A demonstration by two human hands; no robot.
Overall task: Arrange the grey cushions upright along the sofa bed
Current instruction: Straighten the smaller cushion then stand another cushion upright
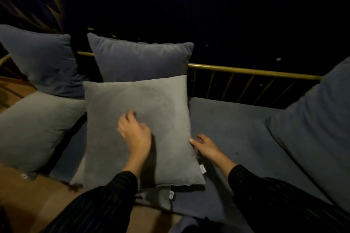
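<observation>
A light grey cushion lies slanted in the middle of the sofa bed, its top edge against a darker grey-blue cushion that stands upright at the rail. My left hand rests flat on the light cushion's face, fingers spread and blurred. My right hand touches the cushion's right edge near a white label, fingers apart. Another light grey cushion lies at the left. Under the middle cushion's lower edge a further grey cushion shows.
A dark grey-blue cushion stands at the back left. A large grey-blue cushion leans at the right end. The gold metal rail runs along the back. The blue mattress lies bare between. Wooden floor is at the lower left.
</observation>
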